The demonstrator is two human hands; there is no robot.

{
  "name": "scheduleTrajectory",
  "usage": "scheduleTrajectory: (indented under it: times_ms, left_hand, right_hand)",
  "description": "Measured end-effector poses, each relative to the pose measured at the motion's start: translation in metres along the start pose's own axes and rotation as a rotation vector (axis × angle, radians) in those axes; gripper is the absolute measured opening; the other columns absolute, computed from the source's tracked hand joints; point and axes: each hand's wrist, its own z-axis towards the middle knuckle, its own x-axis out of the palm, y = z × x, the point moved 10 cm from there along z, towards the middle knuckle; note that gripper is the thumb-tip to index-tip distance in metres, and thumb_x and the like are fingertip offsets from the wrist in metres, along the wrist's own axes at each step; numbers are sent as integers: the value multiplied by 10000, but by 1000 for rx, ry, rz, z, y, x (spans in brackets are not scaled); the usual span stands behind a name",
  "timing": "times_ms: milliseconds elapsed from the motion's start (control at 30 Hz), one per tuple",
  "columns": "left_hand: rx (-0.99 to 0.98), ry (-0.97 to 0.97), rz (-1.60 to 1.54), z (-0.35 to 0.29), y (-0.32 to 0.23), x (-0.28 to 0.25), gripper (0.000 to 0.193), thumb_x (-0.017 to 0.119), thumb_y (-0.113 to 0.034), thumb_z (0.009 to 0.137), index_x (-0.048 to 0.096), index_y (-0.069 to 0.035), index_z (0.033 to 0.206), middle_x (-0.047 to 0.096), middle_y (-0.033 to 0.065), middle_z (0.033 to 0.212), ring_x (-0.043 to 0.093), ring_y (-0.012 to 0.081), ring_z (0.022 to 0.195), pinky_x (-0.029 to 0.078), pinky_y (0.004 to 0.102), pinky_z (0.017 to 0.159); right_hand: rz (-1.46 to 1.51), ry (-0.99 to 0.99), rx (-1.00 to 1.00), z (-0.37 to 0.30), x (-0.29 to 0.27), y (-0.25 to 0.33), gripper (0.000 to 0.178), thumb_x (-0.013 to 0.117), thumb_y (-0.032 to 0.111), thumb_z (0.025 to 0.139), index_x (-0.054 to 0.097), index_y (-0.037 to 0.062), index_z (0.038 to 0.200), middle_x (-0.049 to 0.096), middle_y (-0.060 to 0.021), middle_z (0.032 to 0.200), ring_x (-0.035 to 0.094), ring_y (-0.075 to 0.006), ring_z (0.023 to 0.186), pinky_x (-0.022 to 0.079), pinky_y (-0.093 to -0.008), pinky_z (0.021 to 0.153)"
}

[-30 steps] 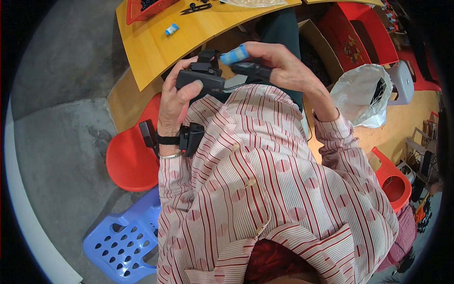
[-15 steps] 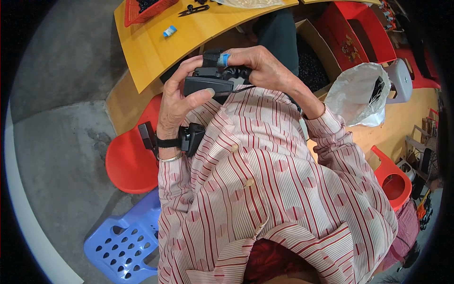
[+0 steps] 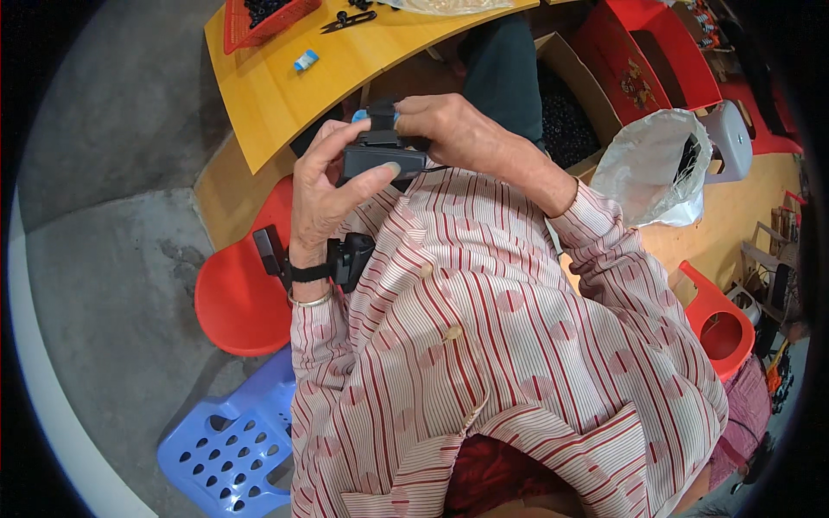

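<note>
My left hand (image 3: 332,177) holds a small black box-shaped device (image 3: 384,161), its thumb along the near side and its fingers around the far left. A black strap (image 3: 381,114) with a blue piece beside it rises from the device's far side. My right hand (image 3: 462,134) is closed at the strap and the device's right end; its fingertips are mostly hidden. A thin dark cable shows below it. On my left wrist, a black band carries a second black device (image 3: 352,261), above a bracelet (image 3: 311,300).
Ahead is a yellow table (image 3: 345,69) with a red basket (image 3: 268,22), thread snips (image 3: 348,22) and a blue-and-white roll (image 3: 306,60). At right stand a carton of black parts (image 3: 566,121), red boxes (image 3: 635,73) and a white sack (image 3: 643,173). Red (image 3: 237,302) and blue chairs (image 3: 233,457) stand left.
My right hand has shifted slightly left and turned, so its fingers now cover the coiled cable seen before. The device has moved a little and the blue piece shows left of the strap.
</note>
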Motion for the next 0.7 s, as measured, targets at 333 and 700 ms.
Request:
scheduleTrajectory:
  times_ms: [333, 700]
  left_hand:
    - [-20, -74, 39, 2, -8, 10, 363, 704, -101, 736, 566, -20, 1062, 548, 45, 987, 535, 108, 893, 429, 230, 793]
    - [43, -113, 117, 2, -4, 2, 379, 725, -145, 739, 536, -31, 1047, 591, 45, 937, 547, 110, 869, 438, 242, 795]
  right_hand:
    - [26, -23, 364, 0, 0, -34, 279, 648, -44, 608, 636, -62, 886, 638, -185, 738, 632, -287, 652, 498, -323, 605]
    - [250, -78, 654, -10, 1, -68, 296, 485, -110, 636, 643, -56, 880, 614, -28, 723, 550, -106, 643, 449, -233, 608]
